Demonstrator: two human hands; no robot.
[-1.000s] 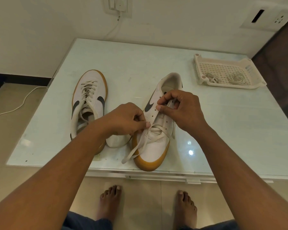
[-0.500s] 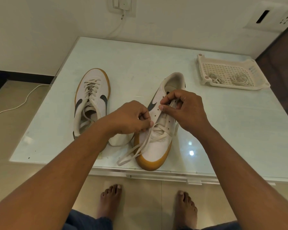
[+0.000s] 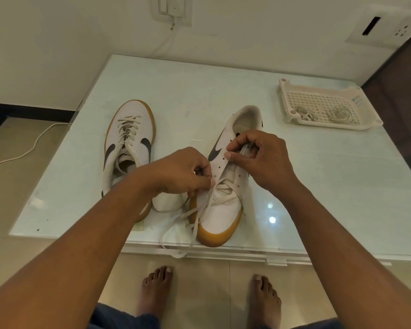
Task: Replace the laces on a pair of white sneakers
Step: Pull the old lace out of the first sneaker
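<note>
Two white sneakers with gum soles and dark swooshes lie on a pale glass table (image 3: 318, 191). The left sneaker (image 3: 131, 141) is fully laced and untouched. The right sneaker (image 3: 223, 210) points its toe toward me and is laced only near the toe. My left hand (image 3: 183, 172) pinches its white lace (image 3: 199, 217) at the lower eyelets. The lace's loose ends trail over the table's front edge. My right hand (image 3: 259, 160) pinches the sneaker's upper eyelet flap beside the tongue.
A white perforated plastic tray (image 3: 292, 100) with coiled white laces in it sits at the back right of the table. A white cable runs from a wall socket (image 3: 172, 8) down behind the table. My bare feet stand on the tiled floor below.
More lace has come out through the lower eyelets, and its loose ends now hang longer over the front edge. Both hands stay in nearly the same place.
</note>
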